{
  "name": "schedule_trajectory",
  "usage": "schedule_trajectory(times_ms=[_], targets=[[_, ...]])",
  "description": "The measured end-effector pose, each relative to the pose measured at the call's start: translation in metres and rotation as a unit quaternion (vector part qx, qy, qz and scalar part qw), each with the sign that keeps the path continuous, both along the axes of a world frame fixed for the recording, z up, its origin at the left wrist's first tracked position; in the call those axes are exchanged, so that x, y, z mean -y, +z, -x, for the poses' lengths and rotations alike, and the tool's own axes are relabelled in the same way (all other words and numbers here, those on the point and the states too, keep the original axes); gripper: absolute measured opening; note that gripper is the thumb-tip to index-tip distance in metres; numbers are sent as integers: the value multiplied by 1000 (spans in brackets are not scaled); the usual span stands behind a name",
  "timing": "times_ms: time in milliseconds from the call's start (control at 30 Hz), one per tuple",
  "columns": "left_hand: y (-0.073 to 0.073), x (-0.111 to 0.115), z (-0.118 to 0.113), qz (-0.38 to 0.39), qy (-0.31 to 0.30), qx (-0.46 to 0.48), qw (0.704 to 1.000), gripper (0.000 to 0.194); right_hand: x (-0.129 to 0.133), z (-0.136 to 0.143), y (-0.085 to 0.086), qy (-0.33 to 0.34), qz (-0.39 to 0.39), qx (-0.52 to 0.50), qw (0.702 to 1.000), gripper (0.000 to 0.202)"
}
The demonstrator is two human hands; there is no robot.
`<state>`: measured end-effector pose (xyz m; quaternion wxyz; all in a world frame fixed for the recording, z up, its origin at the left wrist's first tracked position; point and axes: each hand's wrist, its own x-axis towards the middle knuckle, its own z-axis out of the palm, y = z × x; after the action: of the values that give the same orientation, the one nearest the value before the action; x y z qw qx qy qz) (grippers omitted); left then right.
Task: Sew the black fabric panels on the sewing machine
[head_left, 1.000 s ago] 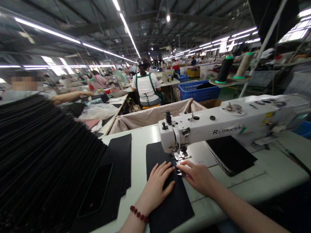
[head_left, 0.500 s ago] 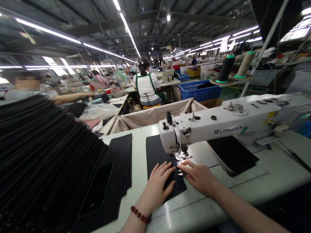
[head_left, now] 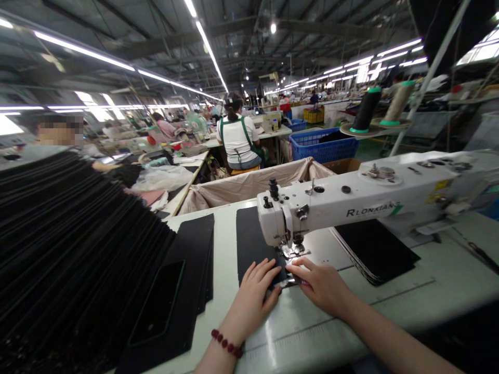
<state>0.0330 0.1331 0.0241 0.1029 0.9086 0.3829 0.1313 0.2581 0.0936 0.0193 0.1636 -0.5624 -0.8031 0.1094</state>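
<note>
A dark rectangular panel [head_left: 253, 234] lies on the pale green table, its right side at the presser foot of the white sewing machine [head_left: 331, 200]. My left hand [head_left: 259, 291], fingers spread, rests flat on the panel's near end. Just right of the needle area is my right hand [head_left: 322, 285], its fingers curled round small metal snips [head_left: 288, 282] that point left. The fingertips of this hand are close to the panel's edge. Under the machine arm sits a stack of black pieces [head_left: 376, 249].
A tall pile of black panels [head_left: 78, 249] fills the left side, with a phone [head_left: 158, 304] on flat panels beside it. Beyond the table are a cloth-lined bin [head_left: 249, 184], a blue basket [head_left: 323, 145] and a seated person [head_left: 237, 135]. Thread cones [head_left: 366, 111] stand at right.
The panel has slid away from me past the needle, so its near edge now lies by my fingers. Both hands stay almost in place. The person's arm at left has drawn back.
</note>
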Motion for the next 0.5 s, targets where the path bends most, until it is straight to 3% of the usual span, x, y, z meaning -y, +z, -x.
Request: schedule_trajectory(times_ms=[500], targets=[[-8, -4, -1, -3, 34, -4, 999, 55, -1, -1, -4, 0, 1, -13, 1000, 48]])
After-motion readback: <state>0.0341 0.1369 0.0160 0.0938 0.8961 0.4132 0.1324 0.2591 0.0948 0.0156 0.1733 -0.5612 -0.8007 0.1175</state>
